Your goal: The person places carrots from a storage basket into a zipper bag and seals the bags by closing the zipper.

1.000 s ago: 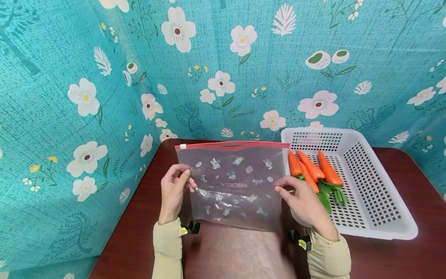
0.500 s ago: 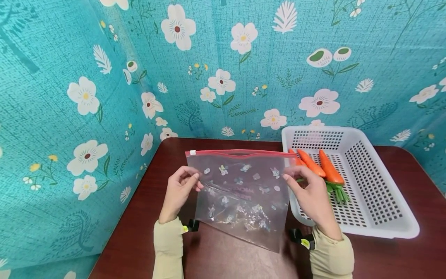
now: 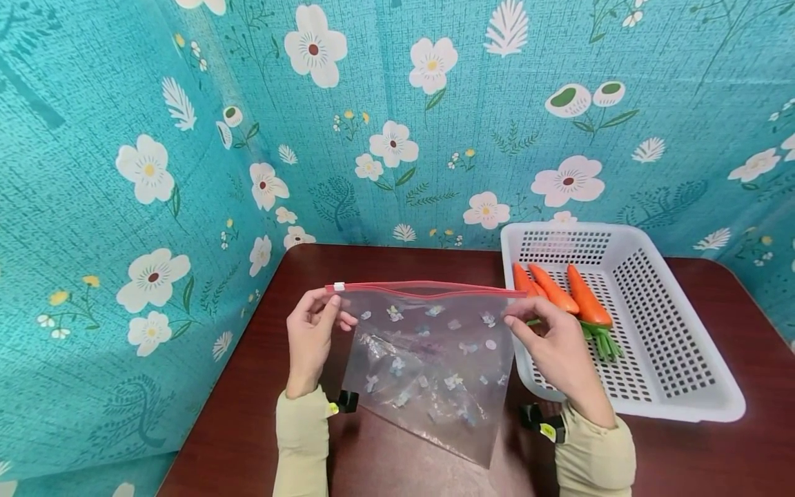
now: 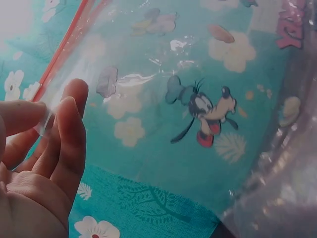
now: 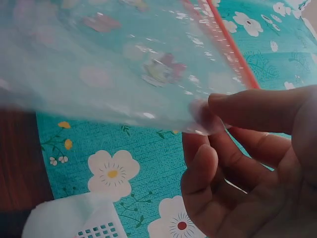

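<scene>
A clear zipper bag [image 3: 428,366] with a red zip edge and small cartoon prints is stretched between my two hands over the table. My left hand [image 3: 312,335] pinches its left side just below the white zip slider [image 3: 338,286]. Thumb and fingers of my right hand [image 3: 553,345] pinch the opposite side near the top. In the left wrist view, the clear film [image 4: 148,99] fans out from the left fingertips. The right wrist view has the film's edge between the right thumb [image 5: 247,109] and fingers. Below the hands the bag hangs slack, its lower right corner lowest.
A white perforated basket [image 3: 702,345] stands at the right, with several orange carrots [image 3: 586,297] with green tops in its left part. The dark red-brown table [image 3: 248,414] meets a teal flowered cloth [image 3: 397,193] at the back and left.
The bag has come lower and nearer, and its bottom edge now slants down to the right. The left hand's grip has shifted up closer to the zip; the right hand has moved slightly right.
</scene>
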A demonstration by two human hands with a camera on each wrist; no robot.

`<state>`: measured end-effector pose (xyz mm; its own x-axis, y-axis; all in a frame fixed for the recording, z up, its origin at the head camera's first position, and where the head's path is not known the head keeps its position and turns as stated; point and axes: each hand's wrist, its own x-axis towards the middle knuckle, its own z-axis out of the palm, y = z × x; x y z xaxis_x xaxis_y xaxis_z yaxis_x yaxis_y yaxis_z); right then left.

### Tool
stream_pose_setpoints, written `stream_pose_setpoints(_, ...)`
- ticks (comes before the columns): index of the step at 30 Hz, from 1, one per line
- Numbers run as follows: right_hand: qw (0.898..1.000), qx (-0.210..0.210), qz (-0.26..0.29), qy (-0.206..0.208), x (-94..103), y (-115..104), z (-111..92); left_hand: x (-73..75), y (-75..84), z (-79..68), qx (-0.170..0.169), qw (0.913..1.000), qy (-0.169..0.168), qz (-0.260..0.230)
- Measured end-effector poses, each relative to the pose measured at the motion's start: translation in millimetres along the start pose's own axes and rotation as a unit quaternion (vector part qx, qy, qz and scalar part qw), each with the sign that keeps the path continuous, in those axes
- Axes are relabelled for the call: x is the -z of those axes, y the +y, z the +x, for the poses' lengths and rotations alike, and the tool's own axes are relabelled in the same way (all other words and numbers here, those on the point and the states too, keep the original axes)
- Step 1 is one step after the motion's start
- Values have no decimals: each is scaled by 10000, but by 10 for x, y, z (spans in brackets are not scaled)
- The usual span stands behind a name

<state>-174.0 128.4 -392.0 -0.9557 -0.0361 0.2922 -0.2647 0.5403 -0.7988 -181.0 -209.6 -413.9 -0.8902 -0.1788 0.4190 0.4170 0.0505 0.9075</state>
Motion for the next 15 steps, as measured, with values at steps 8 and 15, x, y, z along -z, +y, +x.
stream_pose_setpoints(8, 9998, 58, -161, 59, 4, -9, 3, -16, 10, 13, -172, 9998, 78, -58)
stream_pose_setpoints(15, 9999, 50, 8, -114, -5, -64, -31, -82, 72, 5, -27, 9993, 361, 122)
